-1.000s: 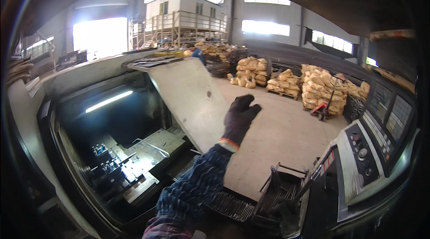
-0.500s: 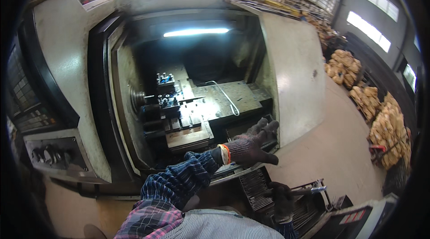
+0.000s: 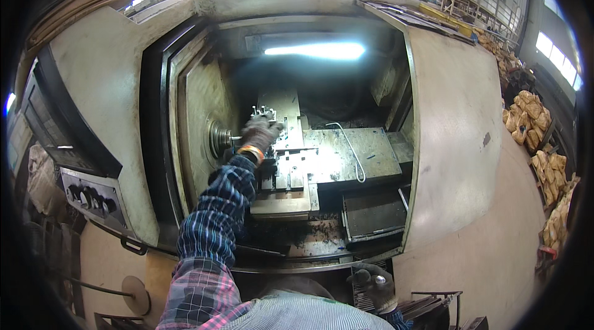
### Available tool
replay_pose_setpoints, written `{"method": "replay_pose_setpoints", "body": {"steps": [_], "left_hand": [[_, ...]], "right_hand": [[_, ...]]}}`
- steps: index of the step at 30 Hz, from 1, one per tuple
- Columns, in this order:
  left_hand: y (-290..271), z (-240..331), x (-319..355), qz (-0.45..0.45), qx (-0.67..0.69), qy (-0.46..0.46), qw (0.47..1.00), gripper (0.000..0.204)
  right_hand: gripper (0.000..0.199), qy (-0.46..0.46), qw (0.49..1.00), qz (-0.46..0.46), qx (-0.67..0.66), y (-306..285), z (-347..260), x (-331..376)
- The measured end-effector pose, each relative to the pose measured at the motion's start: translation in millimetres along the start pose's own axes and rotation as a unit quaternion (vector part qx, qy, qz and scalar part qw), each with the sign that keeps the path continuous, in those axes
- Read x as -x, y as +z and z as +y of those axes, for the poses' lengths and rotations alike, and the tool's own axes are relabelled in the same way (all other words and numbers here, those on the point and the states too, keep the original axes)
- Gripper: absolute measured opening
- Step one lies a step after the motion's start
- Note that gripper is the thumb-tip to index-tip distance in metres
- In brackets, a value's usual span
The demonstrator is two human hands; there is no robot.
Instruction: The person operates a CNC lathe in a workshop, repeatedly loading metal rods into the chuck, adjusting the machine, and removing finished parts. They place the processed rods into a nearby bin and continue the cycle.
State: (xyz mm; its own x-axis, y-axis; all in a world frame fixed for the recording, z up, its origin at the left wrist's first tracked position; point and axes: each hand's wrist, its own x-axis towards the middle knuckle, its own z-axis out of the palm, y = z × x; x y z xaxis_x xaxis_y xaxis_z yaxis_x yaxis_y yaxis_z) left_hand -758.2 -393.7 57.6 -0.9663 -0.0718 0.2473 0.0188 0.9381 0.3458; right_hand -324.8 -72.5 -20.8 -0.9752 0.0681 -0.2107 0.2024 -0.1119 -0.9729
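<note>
Because the right hand [image 3: 373, 285] now presents the metal bar [image 3: 380, 280] with its bright round end toward us, we read the bar's long axis as running roughly along our line of sight; half a second ago it lay crosswise, pointing right. The fingers are curled around it, low in the view, just beside the dark rods [image 3: 361, 297]. Farther in, we find that the left hand [image 3: 260, 133] has moved inward and leftward to the tool block [image 3: 265, 111], which we judge brings the work to the cutting area. Blur keeps us from telling whether this hand is spread or pinching anything. Just left of it we see the chuck [image 3: 219, 138], whose thin stub [image 3: 236, 138] points right, its long axis level across the view. Beyond, at the back of the enclosure, we note the lit lamp [image 3: 315, 51].
</note>
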Motion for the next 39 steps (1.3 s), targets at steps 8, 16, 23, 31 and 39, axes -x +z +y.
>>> {"method": "replay_pose_setpoints", "body": {"steps": [8,16,23,31,39], "left_hand": [[63.5,-161.4,-81.7,-0.23,-0.242,-0.098,0.938,0.085],[81.8,-133.2,-125.5,-0.361,-0.352,0.059,0.862,0.034],[100.4,-11.3,-111.1,-0.368,-0.226,0.244,0.868,0.044],[135.1,47.4,-72.3,-0.322,-0.105,0.206,0.918,0.036],[-26.6,64.9,48.2,0.197,0.16,0.311,0.916,0.047]], "right_hand": [[0.047,-0.026,0.999,0.027,-0.005,4.5,25.1,-25.2],[0.04,-0.023,0.995,0.086,-0.045,16.0,40.1,-36.1],[0.034,0.046,0.975,0.103,-0.192,22.3,42.5,-44.4],[0.038,0.047,0.986,0.139,-0.079,30.0,27.9,-72.5],[0.026,-0.074,0.997,0.039,-0.002,57.5,3.0,-141.1]]}}
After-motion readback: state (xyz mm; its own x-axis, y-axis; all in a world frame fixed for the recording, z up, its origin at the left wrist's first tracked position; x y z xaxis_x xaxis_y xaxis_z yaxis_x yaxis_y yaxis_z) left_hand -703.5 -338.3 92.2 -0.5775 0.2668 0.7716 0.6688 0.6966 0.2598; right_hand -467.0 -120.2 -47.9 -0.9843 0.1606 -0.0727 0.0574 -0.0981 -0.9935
